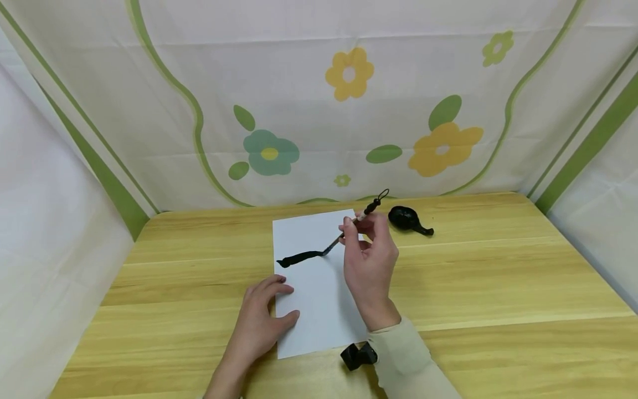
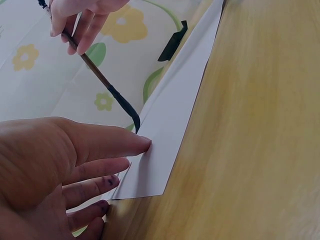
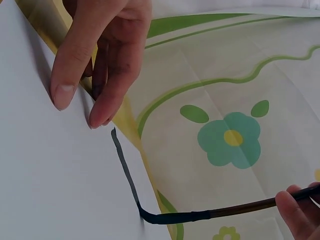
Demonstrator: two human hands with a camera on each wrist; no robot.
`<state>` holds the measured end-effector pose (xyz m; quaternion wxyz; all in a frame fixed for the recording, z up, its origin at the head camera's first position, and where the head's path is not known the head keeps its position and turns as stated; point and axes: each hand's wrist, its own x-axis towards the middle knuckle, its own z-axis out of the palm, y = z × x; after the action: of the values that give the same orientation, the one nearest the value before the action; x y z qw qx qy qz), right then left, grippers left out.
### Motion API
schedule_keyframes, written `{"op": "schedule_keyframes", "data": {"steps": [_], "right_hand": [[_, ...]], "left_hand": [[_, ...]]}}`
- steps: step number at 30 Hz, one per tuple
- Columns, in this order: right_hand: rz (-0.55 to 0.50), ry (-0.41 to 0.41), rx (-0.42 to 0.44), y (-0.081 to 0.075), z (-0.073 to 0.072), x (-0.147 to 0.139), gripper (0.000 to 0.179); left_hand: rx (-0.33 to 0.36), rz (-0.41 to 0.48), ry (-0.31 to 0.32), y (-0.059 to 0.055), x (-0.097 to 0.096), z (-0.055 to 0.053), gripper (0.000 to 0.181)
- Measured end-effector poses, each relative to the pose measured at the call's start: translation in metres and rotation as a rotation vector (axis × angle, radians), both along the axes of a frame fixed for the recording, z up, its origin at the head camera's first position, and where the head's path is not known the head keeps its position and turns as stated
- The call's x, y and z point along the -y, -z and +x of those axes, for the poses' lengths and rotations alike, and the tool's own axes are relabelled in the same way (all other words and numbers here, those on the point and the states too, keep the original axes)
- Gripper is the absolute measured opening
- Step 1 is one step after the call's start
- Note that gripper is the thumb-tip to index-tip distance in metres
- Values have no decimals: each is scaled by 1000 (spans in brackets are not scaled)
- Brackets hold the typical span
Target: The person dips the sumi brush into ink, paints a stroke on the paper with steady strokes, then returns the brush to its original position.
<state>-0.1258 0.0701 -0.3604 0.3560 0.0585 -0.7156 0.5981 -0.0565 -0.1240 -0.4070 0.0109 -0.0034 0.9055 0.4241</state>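
A sheet of white paper (image 1: 324, 310) lies on the wooden table, with a thick black ink stroke (image 1: 301, 258) running across its upper left half. My right hand (image 1: 371, 266) pinches a calligraphy brush (image 1: 333, 245) by its handle, thumb and fingers around it. The brush slants, and its inked tip, bent in the right wrist view, meets the paper at the stroke's right end. On the paper's left edge, below the stroke, rests my left hand (image 1: 261, 316) with relaxed, spread fingers; dark ink smudges mark some fingertips (image 2: 111, 182).
Beyond the paper to the right lies a black, rounded object with a narrow spout-like end (image 1: 405, 218). Two small black blocks (image 1: 359, 356) sit at the paper's near edge beside my right sleeve (image 1: 406, 354). A flower-printed curtain (image 1: 309, 111) hangs behind the table (image 1: 498, 277).
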Motion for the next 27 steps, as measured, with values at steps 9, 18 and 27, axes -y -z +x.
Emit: {"op": "schedule_keyframes", "data": {"steps": [9, 18, 27], "right_hand": [[-9, 10, -7, -1, 0, -2, 18], [-4, 29, -28, -1, -2, -4, 20], [5, 31, -23, -2, -2, -6, 20]], "left_hand": [[-3, 2, 3, 1, 0, 0, 31], [-7, -2, 4, 1, 0, 0, 31], [-6, 1, 4, 1, 0, -1, 31]]}}
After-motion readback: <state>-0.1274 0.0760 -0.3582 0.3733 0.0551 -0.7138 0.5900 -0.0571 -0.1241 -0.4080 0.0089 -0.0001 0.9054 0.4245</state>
